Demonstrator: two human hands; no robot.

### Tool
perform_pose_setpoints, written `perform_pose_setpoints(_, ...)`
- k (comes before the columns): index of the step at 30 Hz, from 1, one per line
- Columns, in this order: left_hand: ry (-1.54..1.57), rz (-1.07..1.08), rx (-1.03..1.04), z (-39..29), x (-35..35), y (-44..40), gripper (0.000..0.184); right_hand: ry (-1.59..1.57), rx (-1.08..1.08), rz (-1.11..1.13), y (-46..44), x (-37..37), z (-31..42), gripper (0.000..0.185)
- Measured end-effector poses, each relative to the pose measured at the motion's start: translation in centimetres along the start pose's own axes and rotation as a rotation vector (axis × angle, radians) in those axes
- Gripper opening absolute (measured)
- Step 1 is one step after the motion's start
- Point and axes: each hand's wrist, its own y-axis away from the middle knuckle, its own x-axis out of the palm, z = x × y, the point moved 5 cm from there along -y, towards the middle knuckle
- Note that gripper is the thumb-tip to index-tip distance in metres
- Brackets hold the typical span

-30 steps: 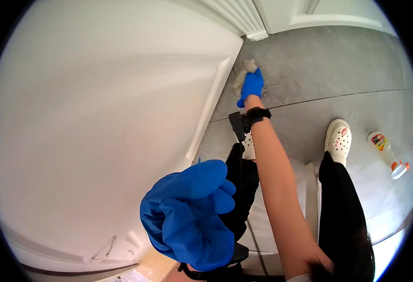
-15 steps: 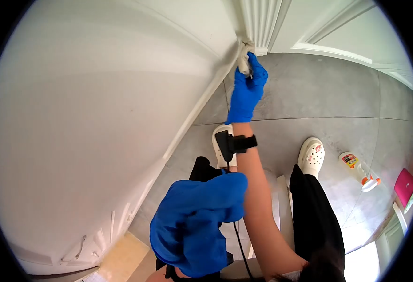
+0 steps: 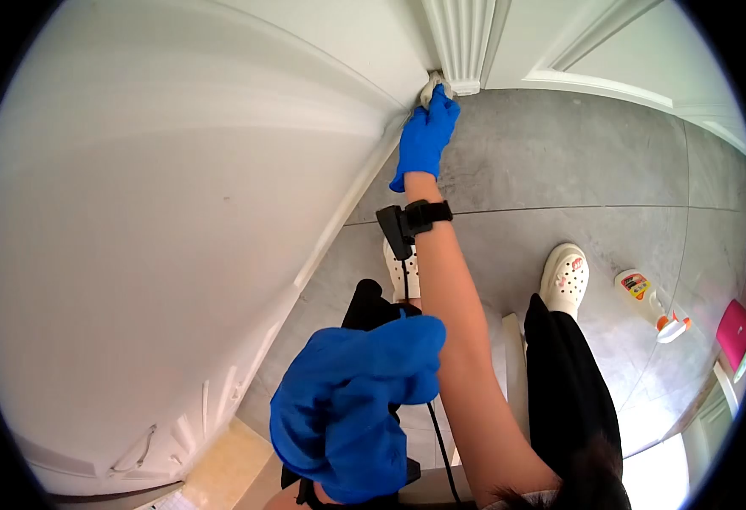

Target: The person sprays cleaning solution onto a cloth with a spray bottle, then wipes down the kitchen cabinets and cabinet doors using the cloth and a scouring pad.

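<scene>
My right hand (image 3: 428, 136), in a blue glove, grips a beige cloth (image 3: 432, 85) and presses it into the corner where the white wall panel (image 3: 220, 195) meets the fluted door trim (image 3: 462, 42). A black device is strapped to that wrist. Closer to me, my left hand (image 3: 360, 399), in a loose, wrinkled blue glove, is raised over my leg with its fingers curled in. Whether anything is inside its fingers cannot be made out.
On the grey tiled floor (image 3: 577, 161), a spray bottle (image 3: 652, 302) with an orange and white nozzle lies right of my white clog (image 3: 564, 276). A pink object (image 3: 735, 331) is at the right edge. A white door (image 3: 619, 59) stands at the top right.
The cloth and my right hand have gone from the floor up to the corner by the trim. The view has shifted, bringing the pink object in. My left hand remains curled.
</scene>
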Motion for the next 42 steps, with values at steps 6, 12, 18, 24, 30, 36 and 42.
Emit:
perform_pose_setpoints(6,-0.051,-0.090,-0.147,0.6,-0.8,0.2,0.043,0.489,-0.246,0.040,-0.9,0.2,0.3,0.034)
perform_pose_setpoints(12,0.085,0.140,-0.135,0.3,1.4,-0.5,0.039,0.693,-0.140,0.042,-3.2,-1.1,-5.6,0.037)
perform_pose_setpoints(18,0.014,-0.079,-0.031,0.9,1.7,-1.4,0.026,-0.049,0.500,0.017,-1.1,-5.7,-6.5,0.036)
perform_pose_setpoints(24,0.012,-0.115,0.006,1.6,1.0,-2.4,0.016,-0.497,0.386,-0.013,0.6,-6.5,4.1,0.028)
perform_pose_setpoints(30,-0.039,-0.079,0.036,1.3,1.8,-1.8,0.018,-0.012,-0.751,-0.113,4.4,-2.4,19.2,0.035)
perform_pose_setpoints(36,-0.039,-0.070,0.016,1.7,2.3,-1.6,0.019,0.307,-1.114,-0.014,3.4,2.0,21.0,0.034)
perform_pose_setpoints(42,-0.020,-0.118,-0.008,1.5,2.5,-1.6,0.019,0.229,-0.735,-0.161,1.2,-0.4,11.9,0.021)
